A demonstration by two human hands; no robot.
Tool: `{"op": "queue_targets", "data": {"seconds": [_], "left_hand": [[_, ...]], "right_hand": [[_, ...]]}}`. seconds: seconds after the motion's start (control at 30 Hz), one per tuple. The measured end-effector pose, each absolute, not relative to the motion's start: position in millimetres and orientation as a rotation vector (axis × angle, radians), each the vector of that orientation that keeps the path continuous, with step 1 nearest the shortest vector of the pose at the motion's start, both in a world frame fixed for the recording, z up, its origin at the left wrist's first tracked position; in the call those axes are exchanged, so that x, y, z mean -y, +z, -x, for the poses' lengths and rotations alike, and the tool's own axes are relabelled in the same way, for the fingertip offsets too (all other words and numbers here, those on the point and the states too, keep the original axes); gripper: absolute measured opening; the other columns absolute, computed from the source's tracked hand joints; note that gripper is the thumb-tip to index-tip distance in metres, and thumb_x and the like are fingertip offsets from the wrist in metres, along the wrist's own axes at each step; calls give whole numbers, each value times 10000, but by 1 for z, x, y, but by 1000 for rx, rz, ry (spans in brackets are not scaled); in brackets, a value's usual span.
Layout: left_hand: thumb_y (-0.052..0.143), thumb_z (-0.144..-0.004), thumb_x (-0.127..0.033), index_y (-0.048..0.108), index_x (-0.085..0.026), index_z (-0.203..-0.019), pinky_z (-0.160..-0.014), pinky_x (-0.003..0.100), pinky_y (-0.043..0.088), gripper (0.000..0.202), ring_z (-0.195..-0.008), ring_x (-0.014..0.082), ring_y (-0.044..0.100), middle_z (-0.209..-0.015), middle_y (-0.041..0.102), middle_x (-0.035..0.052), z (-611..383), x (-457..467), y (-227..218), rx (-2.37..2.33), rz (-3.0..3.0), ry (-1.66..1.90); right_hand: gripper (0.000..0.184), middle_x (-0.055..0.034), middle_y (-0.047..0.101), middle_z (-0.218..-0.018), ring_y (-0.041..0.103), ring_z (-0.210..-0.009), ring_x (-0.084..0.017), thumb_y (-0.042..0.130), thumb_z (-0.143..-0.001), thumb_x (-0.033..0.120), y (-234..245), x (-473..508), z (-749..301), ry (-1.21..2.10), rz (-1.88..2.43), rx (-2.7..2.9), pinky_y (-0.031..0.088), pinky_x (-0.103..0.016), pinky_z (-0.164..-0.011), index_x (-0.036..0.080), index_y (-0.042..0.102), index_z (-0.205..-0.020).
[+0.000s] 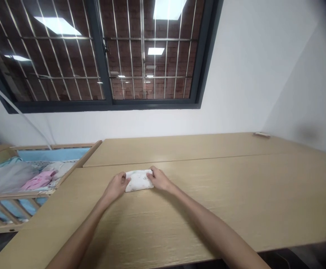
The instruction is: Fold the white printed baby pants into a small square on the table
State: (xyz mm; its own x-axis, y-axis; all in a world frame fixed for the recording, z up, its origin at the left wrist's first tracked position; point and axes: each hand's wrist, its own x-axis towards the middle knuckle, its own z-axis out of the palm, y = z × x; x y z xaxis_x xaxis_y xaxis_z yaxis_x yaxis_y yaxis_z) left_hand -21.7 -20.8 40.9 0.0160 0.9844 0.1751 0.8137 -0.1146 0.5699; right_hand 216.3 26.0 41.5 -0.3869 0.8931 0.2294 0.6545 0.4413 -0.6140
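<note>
A small white cloth (139,181) with a faint printed pattern, folded into a flat rectangle, is held between my two hands over the wooden table. My left hand (119,185) pinches its left edge, thumb toward me. At the right edge, my right hand (158,179) grips the upper corner between thumb and fingers. Whether the cloth rests on the tabletop or hangs slightly above it, I cannot tell.
The wide wooden table (235,194) reaches to the wall, with a seam across it. A small flat object (261,134) lies at its far right. To the left stands a wooden crib (17,195) holding pink cloth (39,180) and other bedding. A barred window (109,106) is above.
</note>
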Motion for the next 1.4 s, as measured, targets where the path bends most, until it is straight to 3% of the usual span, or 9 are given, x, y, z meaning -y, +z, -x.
{"op": "queue_targets", "data": {"seconds": [0.23, 0.33, 0.43, 0.5, 0.67, 0.97, 1.17, 1.3, 1.4], "left_hand": [[592, -859, -349, 628, -187, -811, -752, 318, 436, 173, -887, 249, 650, -918, 706, 108, 18, -2, 18, -2072, -1961, 743], [565, -879, -354, 644, -135, -1063, -911, 393, 451, 297, -1100, 314, 620, -1135, 682, 183, 14, 1, 12, -2146, -1967, 794], [411, -970, -387, 335, -51, -1473, -1130, 440, 334, 610, -1417, 305, 386, -1529, 402, 237, -2, 9, 7, -2132, -2048, 935], [313, -1007, -462, 179, -53, -1548, -1204, 436, 255, 692, -1503, 266, 243, -1620, 260, 207, -16, 15, 2, -1948, -2223, 977], [178, -1014, -580, 162, 0, -1556, -1234, 472, 212, 794, -1530, 276, 159, -1626, 212, 231, -31, 21, -16, -1748, -2399, 748], [177, -1016, -589, 193, -56, -1566, -1217, 511, 224, 766, -1524, 321, 155, -1625, 220, 206, -7, 20, -31, -1893, -2436, 602], [316, -1006, -575, 431, -140, -1477, -1187, 499, 291, 651, -1484, 311, 301, -1563, 400, 169, 5, 26, -15, -1747, -2617, 665], [457, -953, -590, 448, -170, -1462, -1163, 471, 336, 660, -1447, 290, 376, -1527, 464, 147, 11, 27, -5, -1693, -2546, 645], [546, -905, -534, 400, -147, -1483, -1163, 469, 336, 710, -1452, 297, 365, -1536, 448, 155, 9, 24, -8, -1733, -2490, 677]], "right_hand": [[236, -103, 673, -981, 624, -892, -234, 525, -930, 297, 16, -43, -207, 537, 1402, 1990, 493, -343, -789, 153, 581, -1109], [345, -163, 628, -1178, 587, -1095, -271, 469, -958, 301, 16, -34, -205, 467, 1406, 1951, 478, -412, -942, 136, 534, -1253], [466, -202, 493, -1428, 434, -1339, -288, 389, -995, 305, 22, -19, -201, 222, 1236, 2107, 343, -464, -1127, 121, 447, -1420], [536, -179, 395, -1547, 308, -1449, -280, 376, -999, 305, 24, -11, -195, 82, 1041, 2347, 248, -474, -1191, 132, 378, -1506], [638, -168, 336, -1603, 216, -1513, -266, 423, -969, 303, 16, -5, -186, 71, 931, 2671, 175, -462, -1229, 100, 308, -1562], [602, -151, 284, -1626, 187, -1530, -229, 229, -1058, 400, 13, -10, -205, 192, 1054, 2602, 122, -466, -1249, 92, 277, -1573], [632, -151, 141, -1668, 53, -1549, -263, 264, -1058, 482, 21, -7, -222, 178, 1025, 2537, 102, -477, -1243, 110, 290, -1568], [667, -185, 321, -1605, 262, -1495, -290, 469, -987, 482, 22, -9, -224, 267, 995, 2529, 203, -468, -1215, 116, 357, -1534], [697, -184, 412, -1554, 362, -1441, -293, 600, -867, 330, 18, -16, -223, 319, 1014, 2466, 275, -443, -1185, 117, 401, -1499]]}}
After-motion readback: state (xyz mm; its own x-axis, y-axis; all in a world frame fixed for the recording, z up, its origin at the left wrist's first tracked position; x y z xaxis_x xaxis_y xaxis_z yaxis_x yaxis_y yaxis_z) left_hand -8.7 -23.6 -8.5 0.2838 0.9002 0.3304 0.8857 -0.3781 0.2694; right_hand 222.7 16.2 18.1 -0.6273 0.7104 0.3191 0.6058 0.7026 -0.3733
